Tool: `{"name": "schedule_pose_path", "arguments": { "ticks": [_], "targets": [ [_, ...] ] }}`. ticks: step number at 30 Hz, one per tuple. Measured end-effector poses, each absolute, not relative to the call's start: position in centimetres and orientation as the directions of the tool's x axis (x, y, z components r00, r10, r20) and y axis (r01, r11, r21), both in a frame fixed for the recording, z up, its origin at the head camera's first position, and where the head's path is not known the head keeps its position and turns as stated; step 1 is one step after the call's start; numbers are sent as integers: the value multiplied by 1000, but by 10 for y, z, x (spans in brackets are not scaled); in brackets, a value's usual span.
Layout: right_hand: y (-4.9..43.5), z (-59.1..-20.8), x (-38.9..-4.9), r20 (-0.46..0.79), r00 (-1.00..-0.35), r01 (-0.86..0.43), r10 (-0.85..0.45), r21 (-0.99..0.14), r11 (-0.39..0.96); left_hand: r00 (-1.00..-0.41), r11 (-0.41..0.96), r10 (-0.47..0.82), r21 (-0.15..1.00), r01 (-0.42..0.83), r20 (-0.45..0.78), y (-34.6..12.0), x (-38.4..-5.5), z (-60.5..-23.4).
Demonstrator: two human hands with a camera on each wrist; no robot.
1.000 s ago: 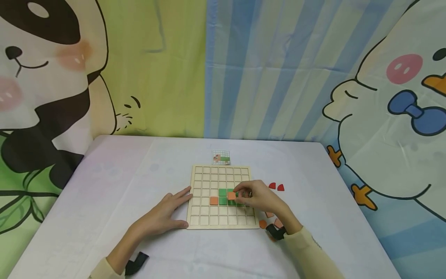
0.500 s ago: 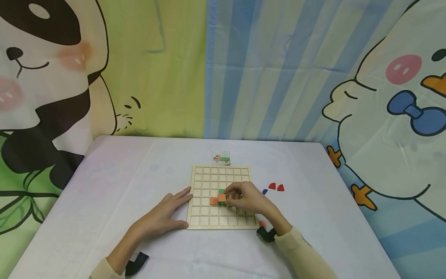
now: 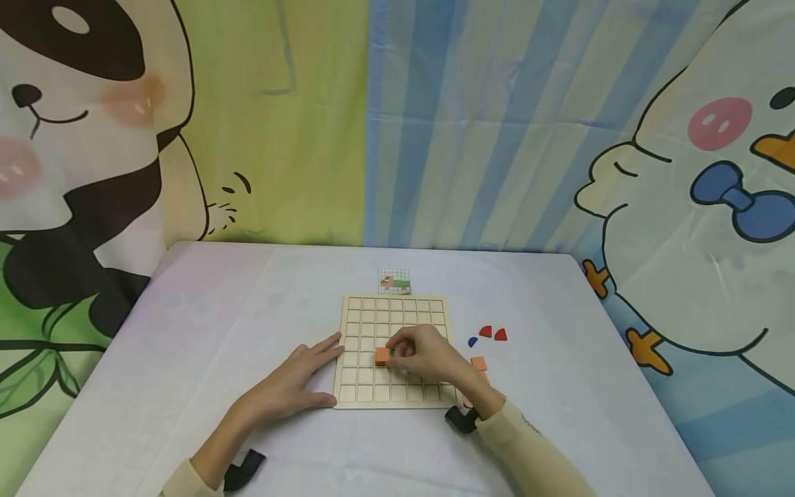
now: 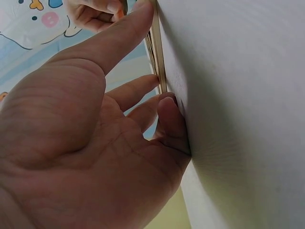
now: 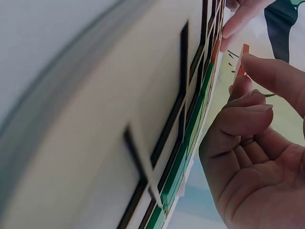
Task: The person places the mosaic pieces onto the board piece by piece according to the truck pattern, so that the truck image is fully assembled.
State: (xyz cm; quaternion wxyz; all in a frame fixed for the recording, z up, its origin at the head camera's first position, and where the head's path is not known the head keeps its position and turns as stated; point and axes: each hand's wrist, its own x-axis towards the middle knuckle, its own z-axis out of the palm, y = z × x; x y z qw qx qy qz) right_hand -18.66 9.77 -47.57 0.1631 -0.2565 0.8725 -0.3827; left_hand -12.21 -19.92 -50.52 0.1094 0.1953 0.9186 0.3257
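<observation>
A pale wooden grid board lies on the white table. My right hand pinches an orange square tile between thumb and fingers, raised over the left-middle cells. From the head this tile overlaps another orange tile in the board, which shows as an orange edge in the right wrist view. Green tiles sit in neighbouring cells, mostly hidden from the head view by the right hand. With fingers spread, my left hand rests on the table, its fingertips and thumb touching the board's left edge.
A small picture card lies just beyond the board. To the right are two red rounded pieces, a blue half-round piece and salmon tiles, partly behind the right forearm. A patterned cloth hangs behind the table.
My right hand has carried the orange tile leftward, from over the green tiles to over the orange tile in the board. The left hand stays in place.
</observation>
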Motion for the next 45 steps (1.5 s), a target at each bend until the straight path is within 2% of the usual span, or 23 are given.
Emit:
{"name": "schedule_pose_path", "arguments": {
  "ticks": [19,28,45],
  "targets": [
    [77,-478,-189,-112,-794,-349,-598,-722,598,-899,710,429,648,275,-89,-199,-123,-505],
    [67,-478,-187,-140,-810,-335,-570,-687,645,-898,706,433,647,287,-75,-200,-123,-505],
    [62,-476,-184,-116,-804,-386,-584,-644,660,-899,699,429,661,274,-81,-200,-124,-504]
  ]
}}
